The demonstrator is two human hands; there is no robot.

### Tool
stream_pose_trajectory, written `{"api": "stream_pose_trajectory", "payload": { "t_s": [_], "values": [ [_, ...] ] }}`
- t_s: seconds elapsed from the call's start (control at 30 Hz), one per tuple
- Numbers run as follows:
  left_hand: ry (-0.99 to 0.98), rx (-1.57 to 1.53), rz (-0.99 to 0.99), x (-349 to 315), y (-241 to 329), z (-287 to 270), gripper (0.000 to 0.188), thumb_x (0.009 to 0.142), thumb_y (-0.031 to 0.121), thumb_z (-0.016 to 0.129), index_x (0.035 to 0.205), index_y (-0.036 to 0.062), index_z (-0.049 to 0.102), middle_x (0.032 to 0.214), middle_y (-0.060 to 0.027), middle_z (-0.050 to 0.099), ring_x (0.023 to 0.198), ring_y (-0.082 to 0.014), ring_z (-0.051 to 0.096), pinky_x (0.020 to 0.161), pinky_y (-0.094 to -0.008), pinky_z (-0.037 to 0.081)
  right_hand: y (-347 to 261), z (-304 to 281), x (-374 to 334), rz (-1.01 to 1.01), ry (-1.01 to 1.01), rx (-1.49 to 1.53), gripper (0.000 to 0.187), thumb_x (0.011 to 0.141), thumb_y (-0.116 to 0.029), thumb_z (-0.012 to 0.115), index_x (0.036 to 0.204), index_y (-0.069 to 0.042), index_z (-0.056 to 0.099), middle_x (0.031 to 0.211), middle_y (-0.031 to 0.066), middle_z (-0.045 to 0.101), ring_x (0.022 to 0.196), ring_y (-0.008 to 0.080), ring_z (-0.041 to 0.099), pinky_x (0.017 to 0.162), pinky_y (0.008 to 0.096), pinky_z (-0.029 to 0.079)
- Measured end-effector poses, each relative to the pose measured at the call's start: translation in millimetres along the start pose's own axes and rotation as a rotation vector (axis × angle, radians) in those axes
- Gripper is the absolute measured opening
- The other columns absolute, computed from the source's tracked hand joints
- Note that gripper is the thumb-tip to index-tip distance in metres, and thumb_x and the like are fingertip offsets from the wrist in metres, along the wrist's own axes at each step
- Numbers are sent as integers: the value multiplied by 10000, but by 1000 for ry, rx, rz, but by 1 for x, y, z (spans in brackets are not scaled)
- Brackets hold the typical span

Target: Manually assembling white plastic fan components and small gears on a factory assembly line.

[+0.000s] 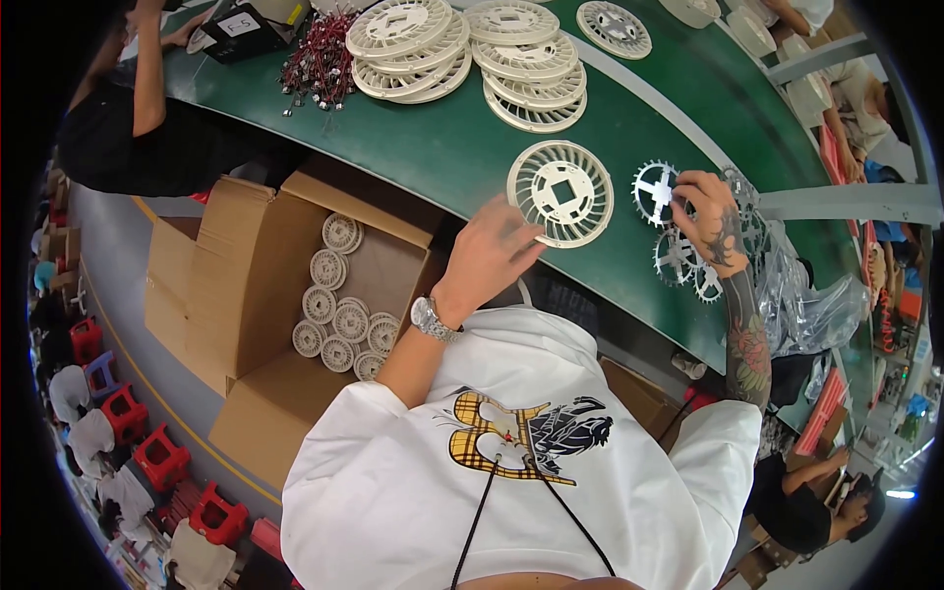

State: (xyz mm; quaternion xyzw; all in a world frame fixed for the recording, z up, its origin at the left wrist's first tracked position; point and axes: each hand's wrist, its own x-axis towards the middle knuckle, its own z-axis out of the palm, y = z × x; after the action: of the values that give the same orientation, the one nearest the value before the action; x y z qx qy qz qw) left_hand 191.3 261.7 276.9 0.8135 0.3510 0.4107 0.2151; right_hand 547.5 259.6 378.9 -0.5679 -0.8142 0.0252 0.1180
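Observation:
A white round disc with radial slots [539,197] and a square centre hole is at the table's near edge. My left hand [489,254], with a wristwatch on its wrist, grips its lower left rim; the fingertips are slightly blurred. To the right, my right hand [710,221] has curled fingers and thumb closed at the right side of a silver toothed ring with cross spokes [653,208]. More such toothed rings [675,258] lie just below that hand, overlapping one another.
Stacks of white slotted discs [413,44] stand at the back beside a pile of red-wired parts [320,64]. Clear plastic bags [811,305] lie at right, by a metal post [846,202]. An open carton [211,295] holds small wheels at left. A co-worker's arm [147,79] is at upper left.

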Motion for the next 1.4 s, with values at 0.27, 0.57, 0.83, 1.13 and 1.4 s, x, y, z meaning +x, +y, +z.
{"api": "stream_pose_trajectory", "payload": {
  "t_s": [0.27,0.57,0.83,1.13,1.4],
  "values": [
    [-48,126,46,9,33,-12,421,778,290,864,1149,149,723,1165,-105,585,1107,-306,619,1084,-507,472,-28,-9,5,-45,155,58,222,777,-31,772,991,-30,713,1148,96,682,1030,318,650,862,410,518],
    [-215,75,52,11,26,-1,517,761,416,858,1170,143,696,1393,-142,563,1286,-352,578,1169,-532,419,-69,2,10,-182,14,101,216,782,-37,778,990,-28,719,1129,89,687,1021,302,647,860,411,509],
    [-152,14,88,4,14,6,528,750,421,869,1160,148,679,1436,-120,560,1242,-369,606,1112,-496,493,-78,17,1,-216,-48,112,221,775,-40,779,988,-37,720,1093,77,692,1032,286,646,873,412,493],
    [-169,-9,84,4,12,5,503,788,414,831,1132,93,651,1425,-160,549,1261,-403,575,1104,-487,492,-78,18,1,-194,-12,108,189,783,-51,769,967,-42,723,1064,60,682,1020,265,634,885,402,485],
    [-181,-20,85,4,11,5,520,774,415,848,1142,105,649,1432,-142,557,1264,-393,585,1087,-479,507,-80,31,-2,-168,-9,137,183,787,-22,780,964,-29,733,1039,71,695,994,280,655,848,396,502]
  ]
}}
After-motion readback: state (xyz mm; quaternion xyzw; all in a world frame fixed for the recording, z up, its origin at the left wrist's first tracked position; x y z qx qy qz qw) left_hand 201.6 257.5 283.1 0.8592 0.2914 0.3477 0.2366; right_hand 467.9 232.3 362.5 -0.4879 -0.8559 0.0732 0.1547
